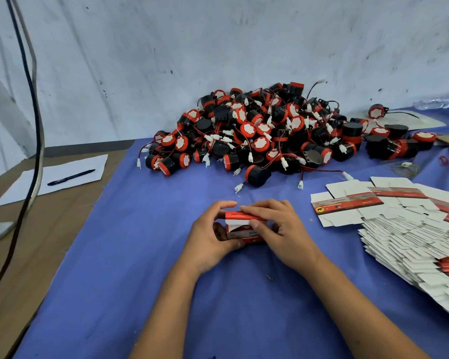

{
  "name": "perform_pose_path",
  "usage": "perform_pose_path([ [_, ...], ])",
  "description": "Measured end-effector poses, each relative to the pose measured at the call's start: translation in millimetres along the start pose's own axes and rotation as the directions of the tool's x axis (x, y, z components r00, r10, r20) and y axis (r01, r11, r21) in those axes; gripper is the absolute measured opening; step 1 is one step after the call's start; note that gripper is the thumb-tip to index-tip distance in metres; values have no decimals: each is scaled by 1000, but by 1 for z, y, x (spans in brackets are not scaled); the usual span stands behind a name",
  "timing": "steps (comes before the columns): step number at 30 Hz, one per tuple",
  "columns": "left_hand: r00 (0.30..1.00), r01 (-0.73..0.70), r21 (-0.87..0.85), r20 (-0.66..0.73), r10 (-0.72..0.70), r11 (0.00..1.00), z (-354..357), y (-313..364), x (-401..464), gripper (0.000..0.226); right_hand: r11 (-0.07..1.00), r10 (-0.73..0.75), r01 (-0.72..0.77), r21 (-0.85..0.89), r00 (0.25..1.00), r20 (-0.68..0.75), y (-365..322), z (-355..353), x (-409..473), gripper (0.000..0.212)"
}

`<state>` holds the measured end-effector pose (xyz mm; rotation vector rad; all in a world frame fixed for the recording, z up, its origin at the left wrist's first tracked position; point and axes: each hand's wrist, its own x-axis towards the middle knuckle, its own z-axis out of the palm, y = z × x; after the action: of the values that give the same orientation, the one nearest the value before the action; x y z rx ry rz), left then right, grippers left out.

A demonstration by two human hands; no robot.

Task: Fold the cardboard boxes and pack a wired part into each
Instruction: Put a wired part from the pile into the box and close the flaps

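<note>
Folding: box point(244, 228) mid-table on blue cloth point(140, 255), end flap still open
Left hand point(210, 237): curled round box's left end
Right hand point(272, 229): fingers over top, thumb at flap
Handling: light thin card, creases easily (hold by edges, not panels)
Flat blanks point(405, 229): right
Wired parts pile point(257, 130): beyond

A scuffed, pale wall point(218, 42) with dark marks rises behind the tabletop point(31, 255). A blue cloth point(140, 255) covers most of it; bare brown surface shows along the left edge. Two cables point(34, 104) hang at left.
</note>
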<state>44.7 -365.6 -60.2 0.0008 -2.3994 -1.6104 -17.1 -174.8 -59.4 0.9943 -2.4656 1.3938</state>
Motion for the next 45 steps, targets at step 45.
perform_pose_path([
  [45, 956, 2, 265, -283, 76, 964, 30, 15, -10, 28, 890, 21, -41, -454, 999, -49, -25, 14, -24, 18],
])
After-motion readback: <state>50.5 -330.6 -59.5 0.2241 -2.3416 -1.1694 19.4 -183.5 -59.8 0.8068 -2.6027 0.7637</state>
